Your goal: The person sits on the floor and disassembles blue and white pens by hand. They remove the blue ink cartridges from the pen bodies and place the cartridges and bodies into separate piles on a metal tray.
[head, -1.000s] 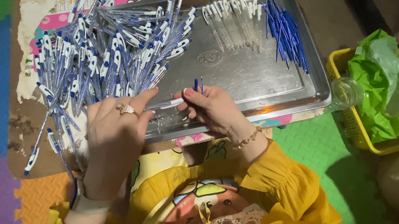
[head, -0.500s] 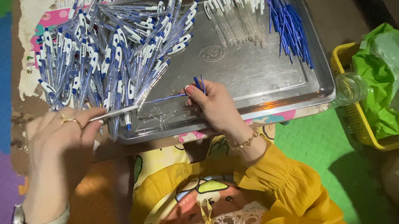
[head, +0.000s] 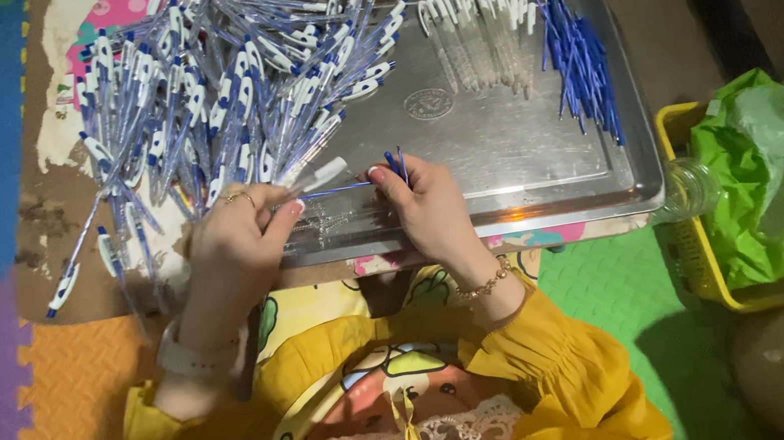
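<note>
The left hand (head: 234, 246) has swung back in from the left edge to the frame's centre, beside the right hand (head: 425, 205). Both rest over the large silver metal tray (head: 504, 150). Left fingers pinch a clear plastic pen barrel (head: 314, 177); right fingers grip thin blue ink refills (head: 394, 161).

Bare metal is lying open in the middle of the tray (head: 504, 150), beyond both hands; the heap of assembled pens (head: 214, 92) is crowding its left half, while clear barrels (head: 478, 32) and blue refills (head: 578, 64) are lining the far right
</note>
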